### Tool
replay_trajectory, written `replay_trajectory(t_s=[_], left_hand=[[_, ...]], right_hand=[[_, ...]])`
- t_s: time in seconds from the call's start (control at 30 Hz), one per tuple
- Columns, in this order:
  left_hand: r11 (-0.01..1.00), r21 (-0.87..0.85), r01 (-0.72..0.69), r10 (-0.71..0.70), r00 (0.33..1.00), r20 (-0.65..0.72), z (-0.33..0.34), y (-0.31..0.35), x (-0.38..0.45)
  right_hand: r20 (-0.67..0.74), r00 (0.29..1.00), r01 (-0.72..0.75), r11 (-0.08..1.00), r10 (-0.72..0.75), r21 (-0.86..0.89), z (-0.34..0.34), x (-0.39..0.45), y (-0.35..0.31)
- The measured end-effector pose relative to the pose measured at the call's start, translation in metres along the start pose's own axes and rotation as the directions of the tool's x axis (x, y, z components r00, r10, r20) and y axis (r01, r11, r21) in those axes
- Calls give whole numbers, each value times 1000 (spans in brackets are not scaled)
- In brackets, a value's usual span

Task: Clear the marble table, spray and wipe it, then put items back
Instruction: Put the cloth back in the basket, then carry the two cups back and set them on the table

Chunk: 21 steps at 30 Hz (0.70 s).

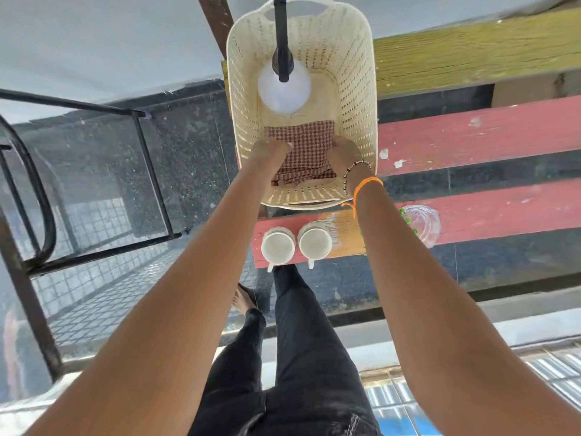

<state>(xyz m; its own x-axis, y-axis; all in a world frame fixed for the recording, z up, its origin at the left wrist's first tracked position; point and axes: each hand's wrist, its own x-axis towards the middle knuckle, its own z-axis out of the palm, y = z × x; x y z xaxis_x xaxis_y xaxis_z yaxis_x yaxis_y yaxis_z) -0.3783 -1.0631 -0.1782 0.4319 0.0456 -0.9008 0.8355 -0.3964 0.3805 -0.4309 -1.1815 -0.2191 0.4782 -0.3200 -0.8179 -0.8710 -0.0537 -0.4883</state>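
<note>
A cream perforated basket (355, 99) stands on a slatted wooden bench. Inside it a white spray bottle (284, 89) with a black trigger head stands at the far end. A folded red-and-white checked cloth (303, 146) lies at the near end. My left hand (267, 154) grips the cloth's left edge and my right hand (344, 155) grips its right edge, both reaching down inside the basket. Two white cups (278, 247) (315, 243) sit side by side on the red slat just in front of the basket.
A clear glass vessel with green leaves (423, 225) stands on the red slat (503, 133) right of my right arm. A black metal frame with a glass panel (94, 190) stands to the left. My dark trousers and a foot show below.
</note>
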Motion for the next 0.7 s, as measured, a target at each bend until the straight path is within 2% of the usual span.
replay_trajectory(t_s=[0.13, 0.23, 0.4, 0.53, 0.63, 0.7], left_hand=[[968, 72, -241, 242, 970, -4, -7, -10, -19], [931, 80, -356, 357, 934, 5, -12, -24, -40], [885, 63, -461, 464, 885, -40, -29, -63, -80], [870, 14, -494, 492, 863, -116, -47, -108, -97], [910, 24, -413, 412, 901, -137, -59, -144, -94], [950, 71, -305, 310, 946, -89, -65, -165, -87]], right_hand=[[-45, 998, 44, 999, -44, -14, 1, -20, -1], [-51, 990, 126, 990, -130, -62, 3, -47, -4], [-193, 936, 315, 945, -293, 91, 14, -116, 9], [-179, 940, 318, 936, -290, 152, 31, -156, 47], [-195, 959, 231, 967, -207, 108, 50, -165, 88], [-227, 965, 163, 978, -131, 126, 64, -166, 116]])
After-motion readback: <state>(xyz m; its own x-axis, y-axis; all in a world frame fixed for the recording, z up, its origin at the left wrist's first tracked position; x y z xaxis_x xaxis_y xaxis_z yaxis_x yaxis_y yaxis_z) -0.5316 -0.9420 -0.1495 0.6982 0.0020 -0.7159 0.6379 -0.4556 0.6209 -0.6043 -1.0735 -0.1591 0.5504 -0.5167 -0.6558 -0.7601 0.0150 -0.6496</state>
